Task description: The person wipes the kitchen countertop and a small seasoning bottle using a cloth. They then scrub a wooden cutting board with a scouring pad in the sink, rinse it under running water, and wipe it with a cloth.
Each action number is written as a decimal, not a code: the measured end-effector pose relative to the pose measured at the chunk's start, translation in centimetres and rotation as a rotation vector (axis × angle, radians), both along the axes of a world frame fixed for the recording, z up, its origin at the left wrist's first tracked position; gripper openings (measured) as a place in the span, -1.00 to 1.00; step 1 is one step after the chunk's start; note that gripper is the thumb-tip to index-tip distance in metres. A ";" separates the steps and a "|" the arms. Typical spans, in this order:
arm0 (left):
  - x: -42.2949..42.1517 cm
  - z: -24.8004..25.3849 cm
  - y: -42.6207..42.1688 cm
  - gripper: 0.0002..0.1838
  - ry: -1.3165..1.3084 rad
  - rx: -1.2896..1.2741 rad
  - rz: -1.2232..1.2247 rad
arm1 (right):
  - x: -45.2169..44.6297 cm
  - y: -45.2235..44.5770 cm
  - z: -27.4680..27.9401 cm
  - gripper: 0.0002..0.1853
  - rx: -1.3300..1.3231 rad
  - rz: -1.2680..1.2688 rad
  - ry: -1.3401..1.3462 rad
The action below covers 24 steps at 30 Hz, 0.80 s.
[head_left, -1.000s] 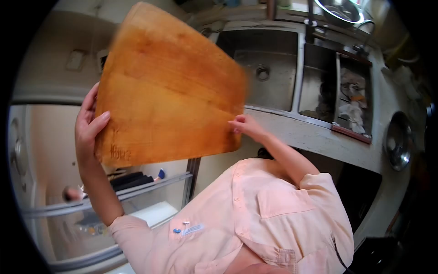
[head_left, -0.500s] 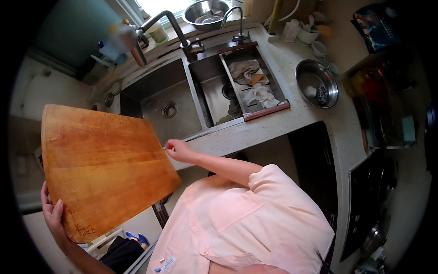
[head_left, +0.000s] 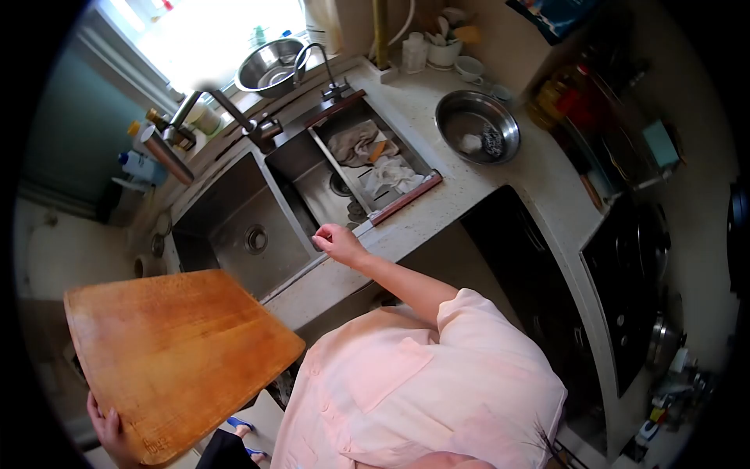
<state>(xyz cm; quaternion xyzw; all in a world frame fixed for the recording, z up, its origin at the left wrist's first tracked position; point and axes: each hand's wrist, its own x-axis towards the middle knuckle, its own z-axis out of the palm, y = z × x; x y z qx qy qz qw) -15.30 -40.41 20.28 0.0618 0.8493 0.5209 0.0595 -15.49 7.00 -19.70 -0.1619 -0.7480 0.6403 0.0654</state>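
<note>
A large wooden cutting board (head_left: 180, 352) is held tilted at the lower left, apart from the sink. My left hand (head_left: 108, 426) grips its lower left edge, thumb on the near face and the other fingers partly hidden behind. My right hand (head_left: 340, 244) hovers by the front rim of the metal sink (head_left: 301, 270), clear of the board. Its fingers are curled together; whatever they may pinch is too small to make out. Beyond it, a tray (head_left: 408, 195) with grey and white cloths and an orange-brown piece rests over the sink's right side.
A tall faucet (head_left: 226, 109) and a smaller tap (head_left: 336, 87) stand behind the sink. One steel bowl (head_left: 269, 69) sits on the sill, another bowl (head_left: 476, 129) with scrubbers on the counter. A black stove (head_left: 625, 305) lies at the right.
My right hand has come away from the board's edge to the sink rim. The board has dropped lower in my left hand. The view has shifted toward the window and sink.
</note>
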 end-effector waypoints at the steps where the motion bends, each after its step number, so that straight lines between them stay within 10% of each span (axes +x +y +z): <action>1: -0.5 -0.3 -1.1 -0.28 0.011 -0.010 -0.004 | 0.1 0.5 -0.6 -0.77 0.009 -0.025 0.001; 24: 4.7 0.6 12.4 -0.37 0.046 -0.016 0.361 | 0.4 -16.3 5.5 -0.80 -0.352 0.820 -0.101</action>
